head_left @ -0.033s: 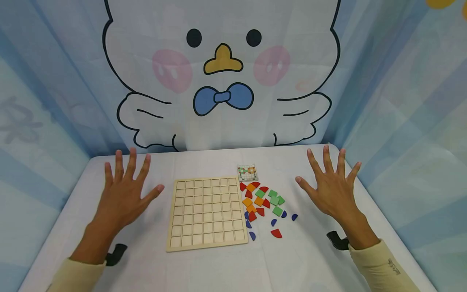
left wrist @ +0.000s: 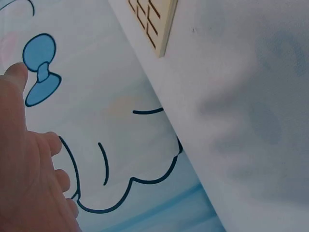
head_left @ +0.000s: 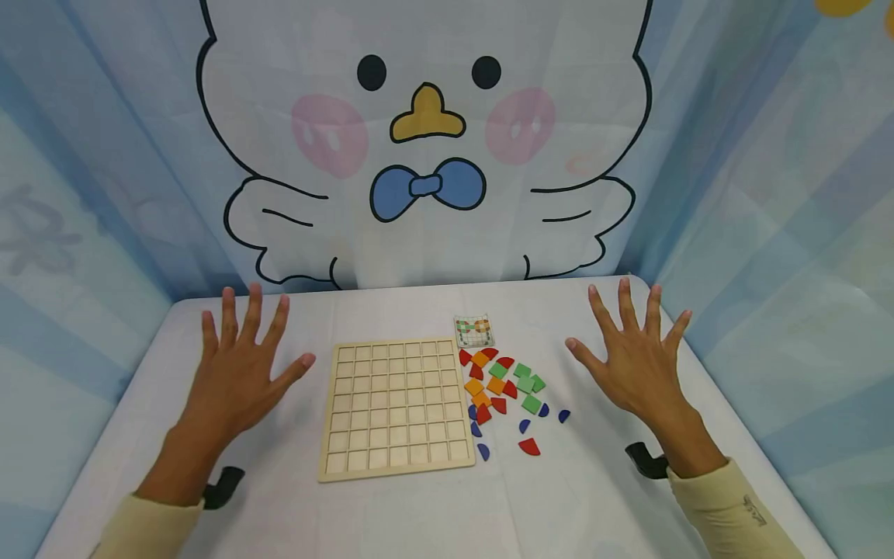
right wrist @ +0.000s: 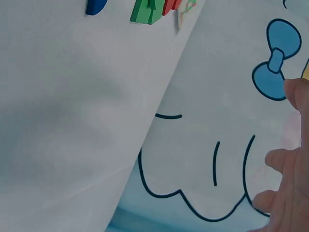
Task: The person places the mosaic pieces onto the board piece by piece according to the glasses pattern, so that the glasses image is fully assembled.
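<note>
My left hand (head_left: 233, 373) is held above the table to the left of a wooden grid board (head_left: 400, 409), fingers spread and holding nothing. On the other side, my right hand (head_left: 639, 365) is likewise spread and empty, right of the loose pieces. The board's square cells hold no pieces. Beside its right edge lie several orange squares (head_left: 473, 387), green squares (head_left: 531, 404), red quarter-round pieces (head_left: 529, 447) and blue half-round pieces (head_left: 564, 416). A small printed pattern card (head_left: 473, 331) lies at the board's far right corner. In the left wrist view, a corner of the board (left wrist: 166, 29) shows.
A white cloth (head_left: 391, 516) covers the table. Behind it hangs a curtain (head_left: 426, 248) with a cartoon bird, and curtains also close in both sides. A black wrist mount (head_left: 223, 487) sits below the left wrist, another black mount (head_left: 646, 460) by the right.
</note>
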The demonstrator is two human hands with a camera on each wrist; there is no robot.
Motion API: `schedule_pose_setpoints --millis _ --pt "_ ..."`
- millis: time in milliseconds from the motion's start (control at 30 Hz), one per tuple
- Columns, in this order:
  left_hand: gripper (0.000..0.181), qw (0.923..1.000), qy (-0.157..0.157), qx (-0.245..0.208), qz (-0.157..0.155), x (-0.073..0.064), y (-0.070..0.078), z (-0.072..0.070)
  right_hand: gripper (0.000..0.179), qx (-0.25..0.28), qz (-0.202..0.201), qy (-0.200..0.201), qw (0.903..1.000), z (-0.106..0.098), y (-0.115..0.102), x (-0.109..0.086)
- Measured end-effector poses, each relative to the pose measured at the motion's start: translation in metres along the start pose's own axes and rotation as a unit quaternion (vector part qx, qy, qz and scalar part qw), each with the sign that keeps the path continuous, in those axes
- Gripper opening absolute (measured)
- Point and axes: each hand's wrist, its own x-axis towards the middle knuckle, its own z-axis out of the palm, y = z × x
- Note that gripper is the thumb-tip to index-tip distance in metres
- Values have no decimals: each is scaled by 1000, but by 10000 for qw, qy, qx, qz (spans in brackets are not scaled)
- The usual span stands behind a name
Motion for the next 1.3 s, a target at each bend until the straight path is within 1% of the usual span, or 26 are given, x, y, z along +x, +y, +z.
schedule_pose_setpoints --millis 167,267,333,400,467,533,633,733,933,1000,1100,1200,1300 --pt "96 9999 -59 -74 32 -1 0 3 92 79 -4 -27 10000 2 0 0" --pt "97 9994 -182 -282 114 -1 1 6 93 255 -66 142 9996 5 -2 1" --pt "99 9974 -411 -552 196 -2 2 10 92 499 -136 361 9980 9 -5 2" --pt "103 9935 -735 -834 258 -3 4 15 88 889 -210 577 9941 13 -8 3" --pt "108 9866 -1103 -1158 318 -5 6 22 81 1349 -271 708 9880 17 -14 2" --pt "113 9781 -1417 -1482 370 -9 8 29 74 1782 -303 704 9810 21 -20 1" --pt "116 9660 -1686 -1897 486 -14 10 39 66 2217 -244 431 9738 27 -32 -2" --pt "117 9564 -1823 -2215 558 -18 12 46 59 2446 -163 45 9695 34 -45 -4" --pt "119 9386 -2073 -2701 550 -21 12 54 44 2822 -147 -607 9573 47 -71 -3" --pt "120 9368 -2116 -2731 560 -22 12 56 41 2920 -183 -799 9529 51 -79 -2" --pt "120 9386 -2130 -2658 548 -24 12 58 37 2941 -209 -1100 9492 58 -89 0" --pt "121 9420 -2108 -2561 514 -27 12 60 31 2843 -205 -1315 9495 65 -97 1" --pt "122 9445 -2056 -2506 525 -28 12 62 23 2739 -213 -1401 9513 72 -104 3"
